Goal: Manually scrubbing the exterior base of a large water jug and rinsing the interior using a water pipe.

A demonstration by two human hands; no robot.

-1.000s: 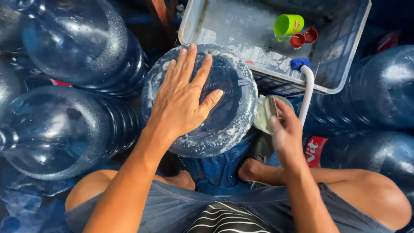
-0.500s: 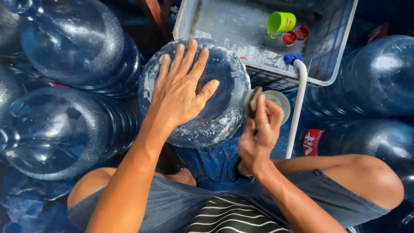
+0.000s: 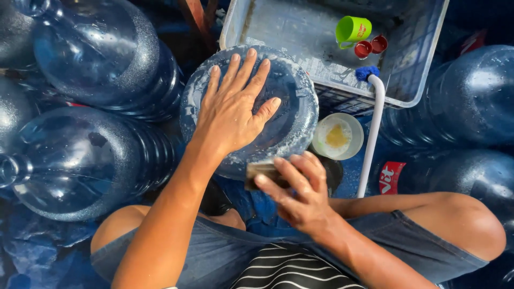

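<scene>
left hand (image 3: 233, 109) flat, fingers spread on soapy base of blue water jug (image 3: 292, 107) between the knees, right hand (image 3: 297, 190) fingers grasping scrub sponge (image 3: 258, 172) at jug's near rim, soap bowl (image 3: 338, 136) just beside

A grey plastic tub (image 3: 300, 32) holds a green cup (image 3: 352, 29) and two small red caps (image 3: 370, 47), while a white hose (image 3: 370, 139) runs beside a small round bowl (image 3: 337, 136) and large blue water jugs (image 3: 101, 59) lie around.
</scene>
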